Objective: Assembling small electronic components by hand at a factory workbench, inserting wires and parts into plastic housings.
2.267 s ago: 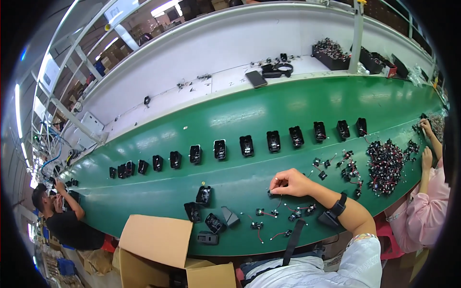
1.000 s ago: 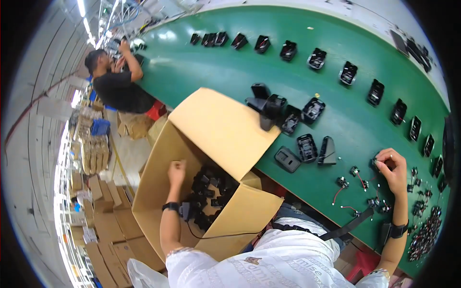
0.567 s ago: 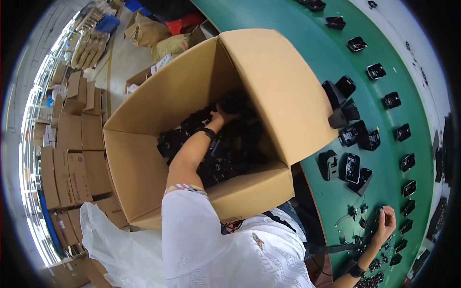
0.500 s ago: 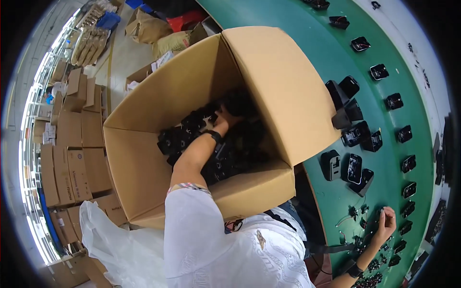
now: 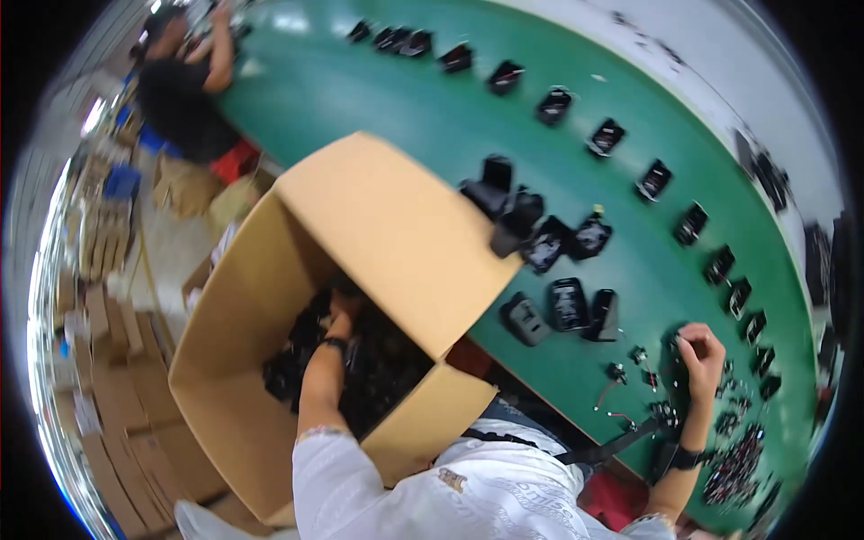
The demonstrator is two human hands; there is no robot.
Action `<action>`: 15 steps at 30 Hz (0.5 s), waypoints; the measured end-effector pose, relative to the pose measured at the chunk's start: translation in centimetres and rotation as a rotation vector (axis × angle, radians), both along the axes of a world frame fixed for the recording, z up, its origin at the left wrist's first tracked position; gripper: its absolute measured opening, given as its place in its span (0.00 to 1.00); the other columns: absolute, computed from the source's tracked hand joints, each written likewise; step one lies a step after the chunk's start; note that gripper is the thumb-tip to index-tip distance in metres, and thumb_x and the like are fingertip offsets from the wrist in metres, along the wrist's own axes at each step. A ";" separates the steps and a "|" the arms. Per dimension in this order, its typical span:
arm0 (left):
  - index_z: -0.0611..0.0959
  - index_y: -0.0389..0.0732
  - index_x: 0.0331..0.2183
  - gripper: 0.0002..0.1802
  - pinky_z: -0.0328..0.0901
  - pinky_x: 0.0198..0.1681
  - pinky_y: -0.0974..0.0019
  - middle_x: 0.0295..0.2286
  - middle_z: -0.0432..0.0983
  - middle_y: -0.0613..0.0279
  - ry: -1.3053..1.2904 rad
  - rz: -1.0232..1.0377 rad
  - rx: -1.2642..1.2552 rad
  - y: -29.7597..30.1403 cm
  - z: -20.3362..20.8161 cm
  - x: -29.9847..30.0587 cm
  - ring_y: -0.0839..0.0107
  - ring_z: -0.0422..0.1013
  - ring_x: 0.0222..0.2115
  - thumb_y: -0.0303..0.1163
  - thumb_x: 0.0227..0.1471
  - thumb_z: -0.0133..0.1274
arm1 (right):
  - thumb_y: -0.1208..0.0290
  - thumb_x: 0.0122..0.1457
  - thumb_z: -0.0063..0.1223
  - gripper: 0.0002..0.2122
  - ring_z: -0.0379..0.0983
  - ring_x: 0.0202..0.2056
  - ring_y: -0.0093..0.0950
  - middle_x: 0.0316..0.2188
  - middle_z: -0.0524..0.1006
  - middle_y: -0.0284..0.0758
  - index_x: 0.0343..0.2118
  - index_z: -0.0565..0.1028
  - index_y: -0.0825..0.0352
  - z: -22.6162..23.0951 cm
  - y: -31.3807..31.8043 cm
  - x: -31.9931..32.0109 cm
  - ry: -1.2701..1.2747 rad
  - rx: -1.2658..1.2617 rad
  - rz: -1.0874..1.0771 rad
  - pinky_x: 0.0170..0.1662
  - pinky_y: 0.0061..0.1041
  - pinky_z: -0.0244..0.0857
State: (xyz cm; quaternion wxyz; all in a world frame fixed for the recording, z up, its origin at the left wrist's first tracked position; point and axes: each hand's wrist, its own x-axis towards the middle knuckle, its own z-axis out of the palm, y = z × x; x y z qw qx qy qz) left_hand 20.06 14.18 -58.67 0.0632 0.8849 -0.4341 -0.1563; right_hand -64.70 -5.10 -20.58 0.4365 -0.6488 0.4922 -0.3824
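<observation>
My left hand (image 5: 343,312) reaches down into a large open cardboard box (image 5: 225,432), among a heap of black plastic parts (image 5: 382,378). Its fingers are lost in shadow and dark parts, so what they hold does not show. Over the green table, my right hand (image 5: 704,360) is closed, thumb and fingertips pinched together. Whatever sits between those fingertips is too small to make out. Beside this hand lie small black parts with thin wires (image 5: 617,372). Farther right is a denser pile of wired parts (image 5: 736,463).
Several black housings (image 5: 569,304) stand on the green table (image 5: 378,108) right of the box flap. More housings (image 5: 607,137) form a curved row along its far side. A person in dark clothes (image 5: 184,103) is at the far left. Stacked cartons (image 5: 171,459) line the left floor.
The view has swung, so the box appears lower and farther left, and more table and another person show. My left hand remains inside the box, my right hand over the table.
</observation>
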 end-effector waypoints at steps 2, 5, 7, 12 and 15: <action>0.67 0.39 0.64 0.44 0.58 0.66 0.53 0.63 0.65 0.45 -0.019 -0.125 0.005 -2.4 -1.7 -1.8 0.55 0.63 0.64 0.52 0.53 0.59 | 0.80 0.56 0.62 0.04 0.74 0.39 0.24 0.36 0.78 0.34 0.31 0.77 0.72 1.3 0.7 0.1 0.071 -0.014 -0.041 0.44 0.22 0.67; 0.68 0.43 0.64 0.30 0.59 0.65 0.51 0.62 0.68 0.53 0.516 -0.164 -0.031 -7.8 -0.3 -3.9 0.53 0.68 0.59 0.40 0.64 0.48 | 0.76 0.56 0.64 0.05 0.74 0.37 0.22 0.35 0.79 0.33 0.32 0.78 0.70 2.5 0.6 1.0 0.095 0.018 -0.037 0.41 0.21 0.67; 0.69 0.44 0.61 0.28 0.60 0.61 0.52 0.58 0.69 0.55 0.569 -0.242 -0.028 -1.0 0.8 -4.6 0.56 0.69 0.56 0.41 0.63 0.49 | 0.74 0.56 0.65 0.05 0.74 0.34 0.19 0.34 0.80 0.30 0.32 0.79 0.68 2.8 0.7 0.3 0.153 0.018 -0.054 0.35 0.19 0.67; 0.73 0.45 0.55 0.23 0.63 0.52 0.55 0.50 0.72 0.59 0.639 -0.260 -0.030 2.8 10.2 -0.2 0.61 0.70 0.49 0.43 0.62 0.53 | 0.72 0.57 0.66 0.05 0.74 0.31 0.14 0.33 0.81 0.28 0.32 0.81 0.66 1.9 0.7 -0.6 0.125 0.010 -0.045 0.30 0.15 0.66; 0.75 0.46 0.51 0.20 0.65 0.47 0.57 0.45 0.73 0.62 0.661 -0.184 -0.046 1.0 15.9 2.6 0.64 0.71 0.44 0.44 0.61 0.55 | 0.73 0.57 0.66 0.04 0.76 0.30 0.16 0.33 0.81 0.29 0.33 0.82 0.67 2.0 1.0 -0.6 0.097 -0.027 -0.029 0.31 0.16 0.70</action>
